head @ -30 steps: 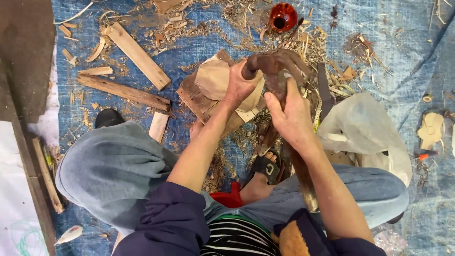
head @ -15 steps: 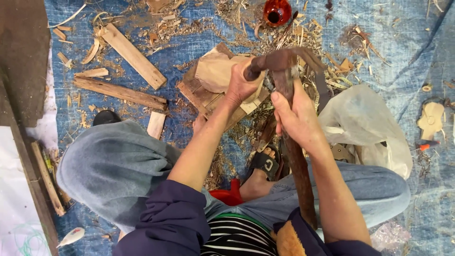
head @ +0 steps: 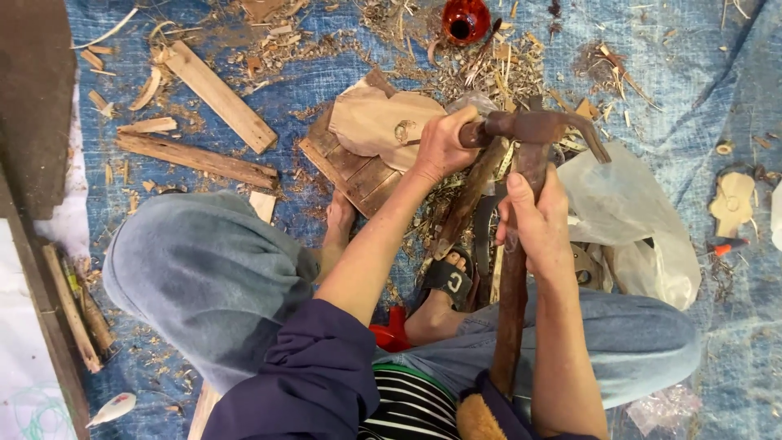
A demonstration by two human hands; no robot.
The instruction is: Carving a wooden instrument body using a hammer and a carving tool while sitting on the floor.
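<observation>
A rusty adze-like tool (head: 533,130) with a curved iron head is held over a blue tarp (head: 676,57) on the floor, just right of a pale carved wood slab (head: 371,122). The left hand (head: 440,147) is clamped around the near end of the head, where it meets a dark stick; the right hand (head: 533,220) is closed tight on the long wooden handle (head: 509,318), below the head. The handle runs down from the slab's right side toward the person's lap, between the knees in blue jeans.

Judged from this grip, the head is being seated or adjusted on its handle. The step is best done with the handle kept steady by the right hand while the head is worked in line with the shaft, not twisted sideways. Fingers are best kept clear of the pointed beak on the far right of the head.

Left of the slab, split wooden slats (head: 216,94) and chips are scattered. A white plastic bag (head: 627,220) lies right of the slab, beyond the tool, and a red glass jar (head: 464,18) stands above it.
</observation>
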